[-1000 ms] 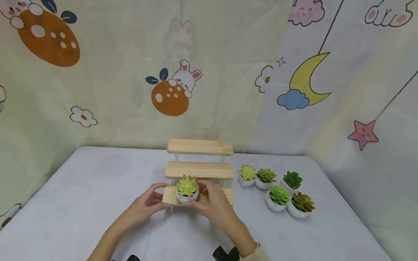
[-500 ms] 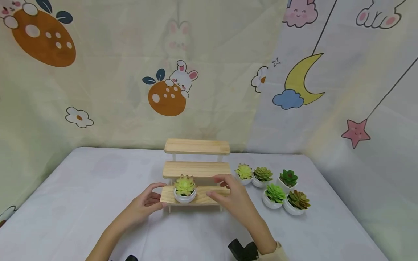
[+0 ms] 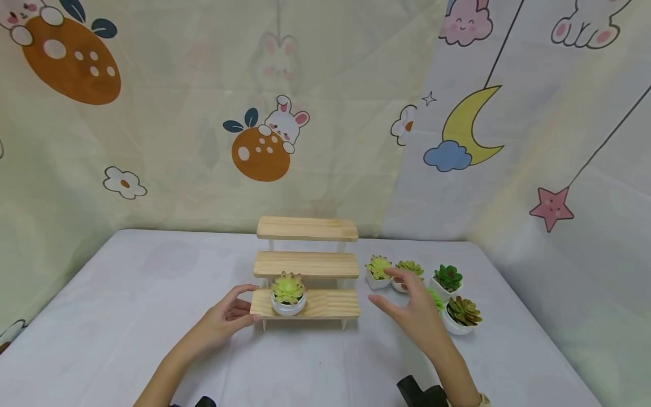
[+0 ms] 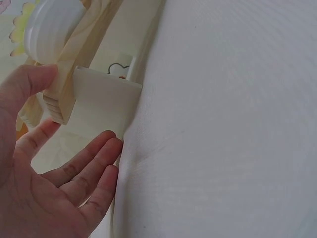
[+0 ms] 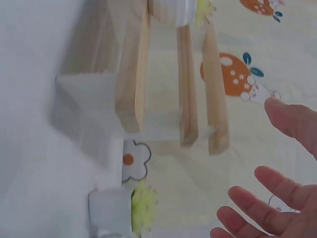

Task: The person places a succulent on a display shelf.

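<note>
A three-tier wooden plant stand with white legs stands mid-table. On the left part of its lowest board sits a yellow-green potted succulent in a round white pot. My left hand pinches the left end of that board, thumb and index finger on either side of it in the left wrist view, other fingers spread below. My right hand holds nothing, thumb and fingers apart. It hovers by the group of succulents, nearest a light-green potted succulent in a square white pot, and hides part of the ones behind it.
Right of the stand, several potted succulents stand together, among them a dark-green one and a reddish-green one. A white cloth covers the table. A printed fabric backdrop rises behind it.
My right hand has let go of the yellow-green succulent on the lowest board and moved right, to the group of succulents. My left hand stays at the board's left end.
</note>
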Demonstrator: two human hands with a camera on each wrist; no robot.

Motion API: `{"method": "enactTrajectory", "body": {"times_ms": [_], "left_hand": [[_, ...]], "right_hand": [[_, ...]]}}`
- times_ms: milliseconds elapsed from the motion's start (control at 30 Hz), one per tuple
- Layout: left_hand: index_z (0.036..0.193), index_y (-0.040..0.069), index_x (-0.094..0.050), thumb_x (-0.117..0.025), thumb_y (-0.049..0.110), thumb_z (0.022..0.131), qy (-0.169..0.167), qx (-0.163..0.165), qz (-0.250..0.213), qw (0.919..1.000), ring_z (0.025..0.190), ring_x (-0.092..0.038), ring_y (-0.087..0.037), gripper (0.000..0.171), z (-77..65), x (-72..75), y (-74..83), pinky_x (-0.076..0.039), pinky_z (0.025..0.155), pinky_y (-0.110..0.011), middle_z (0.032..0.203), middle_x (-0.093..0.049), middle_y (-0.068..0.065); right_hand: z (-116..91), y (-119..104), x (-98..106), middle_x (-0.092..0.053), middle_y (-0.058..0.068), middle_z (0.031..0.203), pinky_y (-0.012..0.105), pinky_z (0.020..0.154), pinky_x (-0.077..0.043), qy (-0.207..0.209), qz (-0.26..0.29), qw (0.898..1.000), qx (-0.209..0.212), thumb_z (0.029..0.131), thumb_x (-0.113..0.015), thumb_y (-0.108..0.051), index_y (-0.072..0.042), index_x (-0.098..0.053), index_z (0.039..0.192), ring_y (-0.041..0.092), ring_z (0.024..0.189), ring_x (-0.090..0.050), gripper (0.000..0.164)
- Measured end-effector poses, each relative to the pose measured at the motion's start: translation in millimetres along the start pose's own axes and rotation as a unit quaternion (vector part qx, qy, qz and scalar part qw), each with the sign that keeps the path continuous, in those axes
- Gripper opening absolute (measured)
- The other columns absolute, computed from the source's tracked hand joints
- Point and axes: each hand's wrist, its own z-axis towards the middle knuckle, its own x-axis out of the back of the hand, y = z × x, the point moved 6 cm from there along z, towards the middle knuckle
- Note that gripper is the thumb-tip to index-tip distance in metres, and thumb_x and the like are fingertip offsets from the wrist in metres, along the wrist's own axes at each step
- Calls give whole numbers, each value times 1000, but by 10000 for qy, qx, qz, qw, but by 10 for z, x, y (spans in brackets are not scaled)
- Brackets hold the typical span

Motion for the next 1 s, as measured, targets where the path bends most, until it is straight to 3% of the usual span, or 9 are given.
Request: {"method": "enactTrajectory", "body": {"times_ms": [567,1000], "left_hand": [[135,19,-39,-67,25,86,14,42,19,10000,97,-59,-18,57,-5,8,1,-48,79,-25,108,-61,-13],[135,17,-39,-67,24,86,-1,-42,26,10000,98,-59,-18,57,-12,10,22,-47,80,-22,108,-61,-14]], "right_hand": [[19,621,354,-29,23,144,62,98,-29,-317,-467,9945,-887,81,-68,-47,-2,-28,142,41,130,-29,86],[66,861,321,-18,28,149,61,98,-33,-852,-505,9857,-1362,81,-70,-43,2,-16,145,50,131,-23,96]]}}
